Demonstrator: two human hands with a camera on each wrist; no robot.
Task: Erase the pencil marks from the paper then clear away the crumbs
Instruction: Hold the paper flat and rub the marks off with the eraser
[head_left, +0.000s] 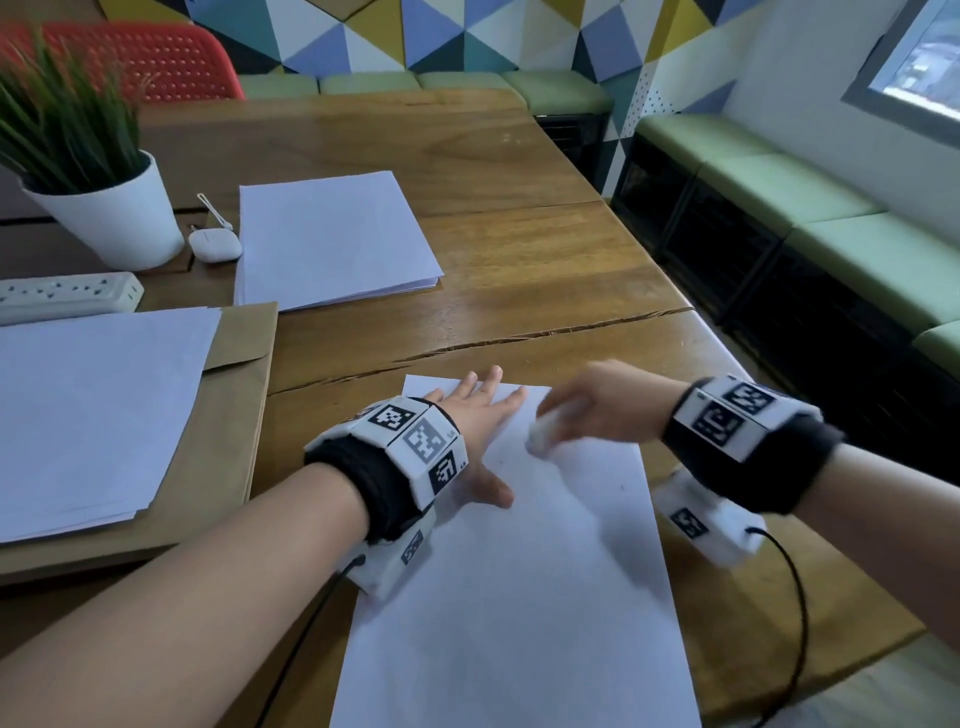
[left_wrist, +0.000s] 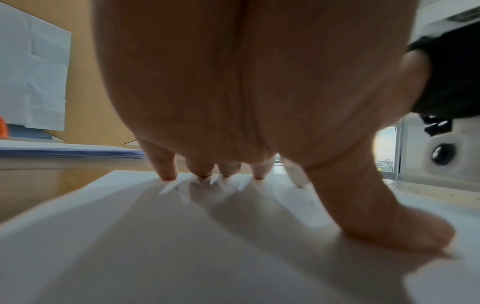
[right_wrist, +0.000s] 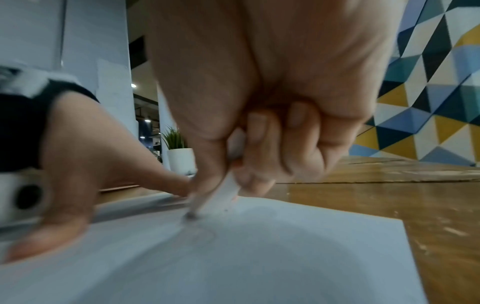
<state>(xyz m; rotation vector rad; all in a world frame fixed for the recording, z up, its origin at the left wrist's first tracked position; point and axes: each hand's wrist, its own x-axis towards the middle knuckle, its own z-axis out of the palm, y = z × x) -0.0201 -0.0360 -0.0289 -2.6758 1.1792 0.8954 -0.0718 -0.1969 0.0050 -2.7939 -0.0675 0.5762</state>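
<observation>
A white sheet of paper (head_left: 519, 571) lies on the wooden table (head_left: 519, 260) in front of me. My left hand (head_left: 480, 415) lies flat on its far left part, fingers straight and spread, thumb (left_wrist: 389, 226) pressed down. My right hand (head_left: 587, 405) pinches a white eraser (head_left: 540, 434) and holds its tip on the paper near the far edge. In the right wrist view the eraser (right_wrist: 221, 197) touches a faint pencil loop (right_wrist: 200, 232), with a few dark crumbs beside it. The right hand is blurred by motion.
To the left lie a paper stack on a brown envelope (head_left: 239, 415) and another paper stack (head_left: 332, 239). Behind them stand a potted plant (head_left: 104, 208), an earbud case (head_left: 214, 245) and a power strip (head_left: 67, 296). The table edge runs along the right.
</observation>
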